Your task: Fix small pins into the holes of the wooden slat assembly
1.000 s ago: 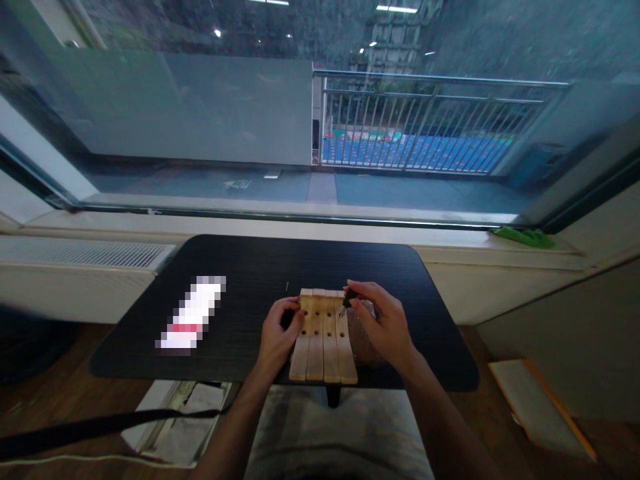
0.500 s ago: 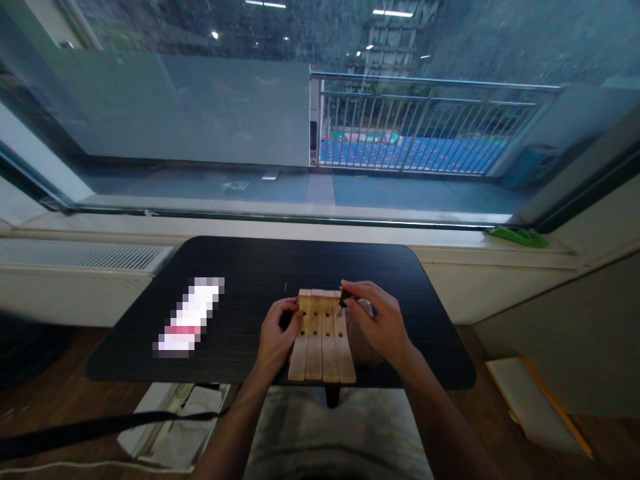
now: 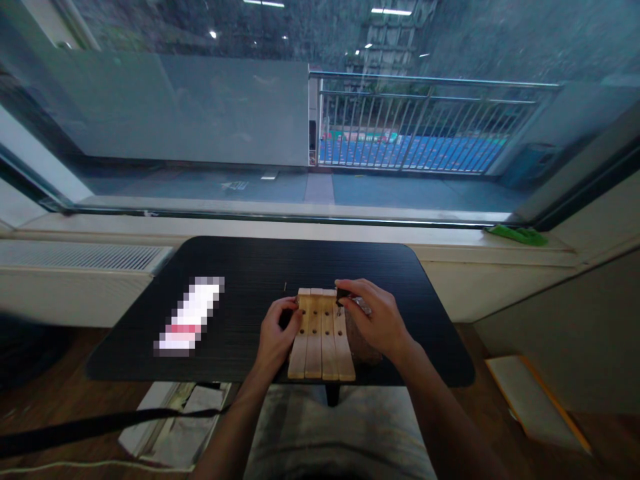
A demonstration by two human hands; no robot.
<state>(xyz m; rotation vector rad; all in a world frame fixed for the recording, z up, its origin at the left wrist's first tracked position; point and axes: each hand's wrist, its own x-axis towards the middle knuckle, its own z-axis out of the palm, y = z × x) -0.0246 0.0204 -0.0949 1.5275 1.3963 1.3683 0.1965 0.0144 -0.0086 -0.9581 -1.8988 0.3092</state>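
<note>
Since prev. frame, R hand [image 3: 381, 319] & its dark-handled tool [image 3: 342, 293] have swung slightly L; handle now stands nearer upright. L hand [image 3: 276, 333] unchanged.

Workpiece: slatted wooden piece [image 3: 320, 357], four slats side by side, lying at near edge of black table [image 3: 240, 267], btwn the hands. Two rows of holes, one per slat per row.

R fingers: thumb & index pinched on tool handle; metal tip appears to be at far-row hole of R-most slat. Seating in hole not confirmed, too small. L fingers: curled, closed on far L edge of piece, appar. steadying it.

Progress (judged): work at R-most far hole in hand, not yet finished. Remaining holes look dark; cannot tell if any hold hardware. Slats already lie together as one unit. Small thin metal piece [image 3: 285, 287] loose on table beyond L hand, prob. outstanding.

Adj. items: clear-wrapped bundle [image 3: 364, 341] partly under R hand; pixelated item [image 3: 190, 317] at L, ID n/a.
</note>
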